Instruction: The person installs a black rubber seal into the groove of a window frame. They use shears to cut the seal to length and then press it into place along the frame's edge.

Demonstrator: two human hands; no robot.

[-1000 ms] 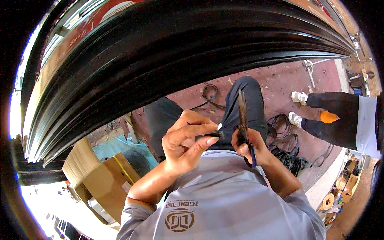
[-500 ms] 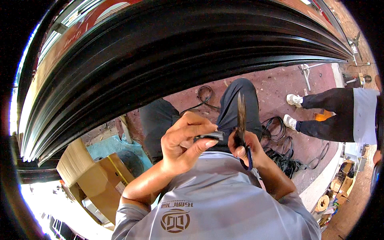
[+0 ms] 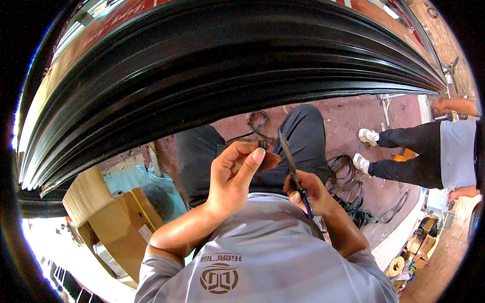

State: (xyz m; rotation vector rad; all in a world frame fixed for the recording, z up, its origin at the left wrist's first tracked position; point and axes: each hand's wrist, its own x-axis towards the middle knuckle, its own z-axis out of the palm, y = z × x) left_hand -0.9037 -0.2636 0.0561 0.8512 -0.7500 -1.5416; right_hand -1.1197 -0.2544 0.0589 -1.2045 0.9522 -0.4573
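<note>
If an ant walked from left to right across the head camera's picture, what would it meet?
Brown cardboard box → bare left hand pinching a small black piece → dark-bladed, blue-handled scissors in the bare right hand → tangled black strips → another person's pale grey shirt.

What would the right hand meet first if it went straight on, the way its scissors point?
Led by the scissors, the right hand would probably meet the long black profiles first; depth is unclear, so it might pass under them instead.
</note>
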